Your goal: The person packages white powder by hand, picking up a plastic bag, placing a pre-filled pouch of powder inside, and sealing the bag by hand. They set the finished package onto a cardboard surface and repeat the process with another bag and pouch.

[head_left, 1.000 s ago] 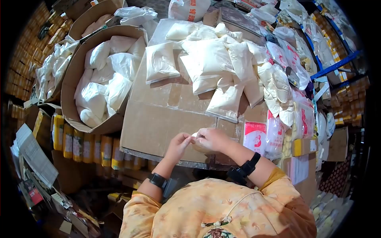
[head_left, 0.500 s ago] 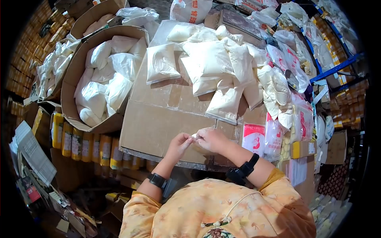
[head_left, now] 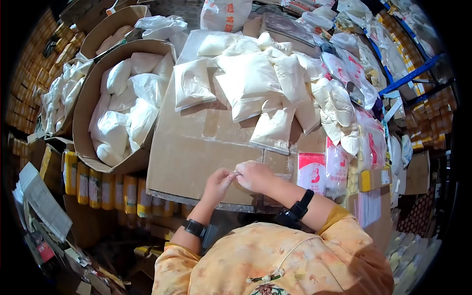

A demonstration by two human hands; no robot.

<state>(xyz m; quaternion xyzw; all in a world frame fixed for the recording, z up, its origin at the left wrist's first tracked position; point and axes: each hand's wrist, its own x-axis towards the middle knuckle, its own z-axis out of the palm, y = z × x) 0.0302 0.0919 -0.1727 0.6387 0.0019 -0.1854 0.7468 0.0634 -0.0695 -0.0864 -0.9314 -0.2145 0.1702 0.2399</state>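
My left hand point(head_left: 219, 184) and my right hand point(head_left: 255, 176) meet fingertip to fingertip over the near part of the cardboard-covered table point(head_left: 191, 164). Both are closed in a pinch; whatever lies between the fingertips is too small to make out. Beyond them a clear bag of cream-white powder point(head_left: 273, 129) lies flat, nearest to my right hand. Behind it is a heap of similar powder bags point(head_left: 250, 76). One more powder bag point(head_left: 192, 83) rests to the left of the heap.
A large open carton point(head_left: 81, 142) of white bags stands left of the table. Red-and-white printed plastic packs point(head_left: 311, 172) lie at the right. Yellow-wrapped packages point(head_left: 95, 184) line the lower left. A blue metal rack point(head_left: 410, 78) stands at the far right.
The view has shifted slightly, so the table and bags sit a little lower and further left. My hands stay pinched together in nearly the same place.
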